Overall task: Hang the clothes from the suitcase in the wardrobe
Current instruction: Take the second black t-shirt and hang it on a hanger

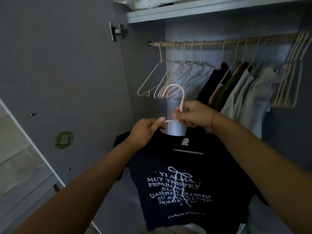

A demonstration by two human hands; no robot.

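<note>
Pinching the pale hanger (182,97) at its neck with my right hand (192,116), my left hand (145,131) grips the black T-shirt's (177,183) collar. Hook stands upright, curling left, below the wardrobe rail (219,42); shirt hangs lengthwise downward, print facing me.

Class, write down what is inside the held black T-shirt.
A pale hanger: its lower bar and a white label show through the neck. The black T-shirt covers its shoulders.
</note>
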